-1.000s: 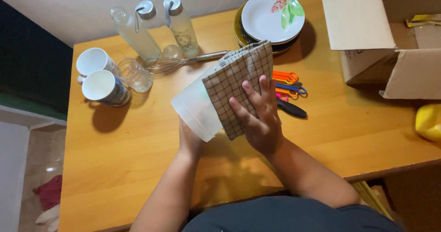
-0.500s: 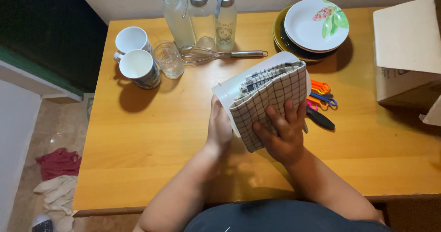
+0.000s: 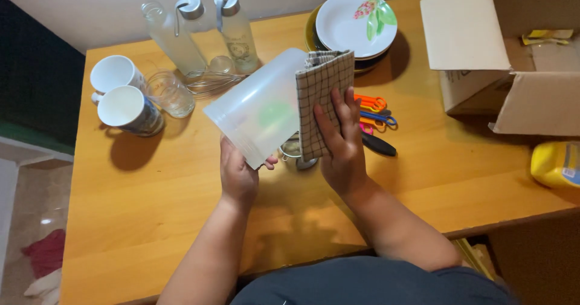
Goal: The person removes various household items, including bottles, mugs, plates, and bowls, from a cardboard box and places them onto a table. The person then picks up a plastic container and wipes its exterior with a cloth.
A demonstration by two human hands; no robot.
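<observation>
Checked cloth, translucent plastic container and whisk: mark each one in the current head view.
Checked cloth (image 3: 317,93), head view, on its upper folded half.
Translucent plastic container (image 3: 257,108), head view, mid side wall.
Whisk (image 3: 208,82), head view, on the wire loops.

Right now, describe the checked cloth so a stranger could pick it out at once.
Start at the wooden table and find the frosted plastic container held tilted above its middle by the left hand. The checked cloth is pressed against that container's side by the right hand. It is the only fabric on the table, pale with a dark grid pattern.
</observation>
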